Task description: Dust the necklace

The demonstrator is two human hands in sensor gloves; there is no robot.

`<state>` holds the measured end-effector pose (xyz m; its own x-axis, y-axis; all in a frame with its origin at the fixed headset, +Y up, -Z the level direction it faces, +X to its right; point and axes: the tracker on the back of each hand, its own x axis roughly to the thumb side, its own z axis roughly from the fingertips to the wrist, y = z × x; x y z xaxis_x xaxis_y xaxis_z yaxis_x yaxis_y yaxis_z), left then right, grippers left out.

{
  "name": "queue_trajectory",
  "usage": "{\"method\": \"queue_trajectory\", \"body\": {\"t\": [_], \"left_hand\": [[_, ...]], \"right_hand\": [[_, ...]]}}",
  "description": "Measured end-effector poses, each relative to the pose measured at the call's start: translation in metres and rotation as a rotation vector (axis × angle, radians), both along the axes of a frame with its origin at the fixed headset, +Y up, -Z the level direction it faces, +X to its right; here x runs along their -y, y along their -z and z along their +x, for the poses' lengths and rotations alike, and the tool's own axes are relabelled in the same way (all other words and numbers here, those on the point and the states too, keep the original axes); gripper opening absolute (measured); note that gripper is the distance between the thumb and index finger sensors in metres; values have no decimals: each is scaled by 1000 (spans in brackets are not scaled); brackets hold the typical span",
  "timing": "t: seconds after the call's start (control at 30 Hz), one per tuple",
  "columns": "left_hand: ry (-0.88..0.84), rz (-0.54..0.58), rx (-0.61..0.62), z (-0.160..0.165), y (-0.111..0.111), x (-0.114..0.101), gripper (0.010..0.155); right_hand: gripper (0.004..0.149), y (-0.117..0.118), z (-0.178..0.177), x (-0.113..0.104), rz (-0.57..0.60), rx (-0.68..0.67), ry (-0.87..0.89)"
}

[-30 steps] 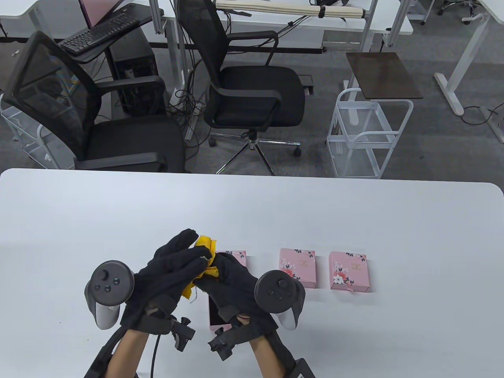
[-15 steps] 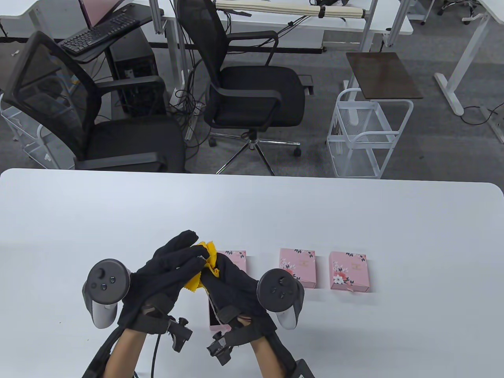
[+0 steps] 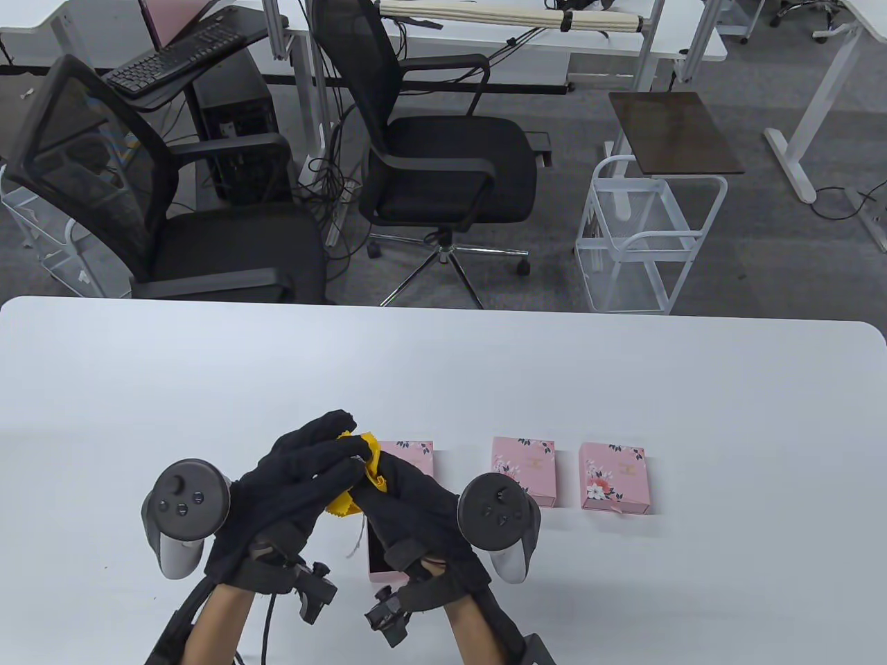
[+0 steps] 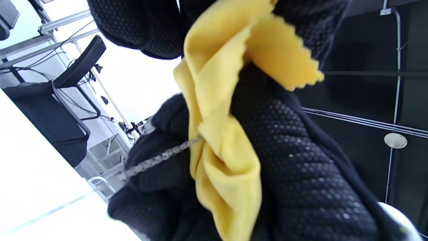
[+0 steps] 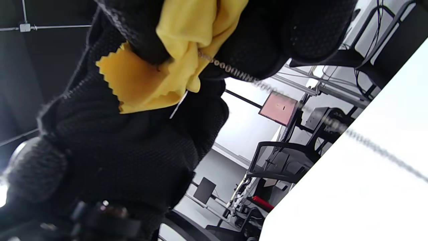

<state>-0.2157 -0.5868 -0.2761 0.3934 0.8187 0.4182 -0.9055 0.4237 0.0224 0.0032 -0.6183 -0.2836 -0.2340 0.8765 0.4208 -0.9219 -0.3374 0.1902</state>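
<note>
Both gloved hands meet low and left of centre on the white table point(image 3: 624, 388). My left hand point(image 3: 332, 450) grips a crumpled yellow cloth point(image 3: 344, 504). My right hand point(image 3: 384, 478) pinches the thin silver necklace chain point(image 3: 357, 540) inside a fold of that cloth. A short length of chain hangs below the cloth, over the open pink box point(image 3: 380, 562). In the left wrist view the chain point(image 4: 160, 157) comes out of the cloth point(image 4: 217, 134). In the right wrist view the chain point(image 5: 234, 72) runs out of the cloth point(image 5: 157, 80) toward the table.
A pink floral sleeve point(image 3: 416, 454) lies just behind my hands. Two closed pink floral boxes point(image 3: 523, 471) point(image 3: 613, 478) sit in a row to the right. Office chairs and a white wire cart stand beyond the far edge.
The cloth is bunched tighter between my hands and its hanging corner is shorter. A loose length of chain now shows below the cloth. Both hands stay in nearly the same place.
</note>
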Motion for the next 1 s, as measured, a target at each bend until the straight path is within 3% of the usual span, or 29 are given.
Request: {"method": "queue_trajectory", "body": {"t": [0.27,0.63,1.0], "left_hand": [[-13,41,-20,-2,-6,-5,35],[-18,61,-29,-3,-7,-5,35],[-14,94,-54,-3,-9,-5,35]], "right_hand": [[39,-7,-3,-8,86,10,-46],[37,-9,-2,-8,108,77,-64],[38,-7,-2,-7,97,61,-101]]}}
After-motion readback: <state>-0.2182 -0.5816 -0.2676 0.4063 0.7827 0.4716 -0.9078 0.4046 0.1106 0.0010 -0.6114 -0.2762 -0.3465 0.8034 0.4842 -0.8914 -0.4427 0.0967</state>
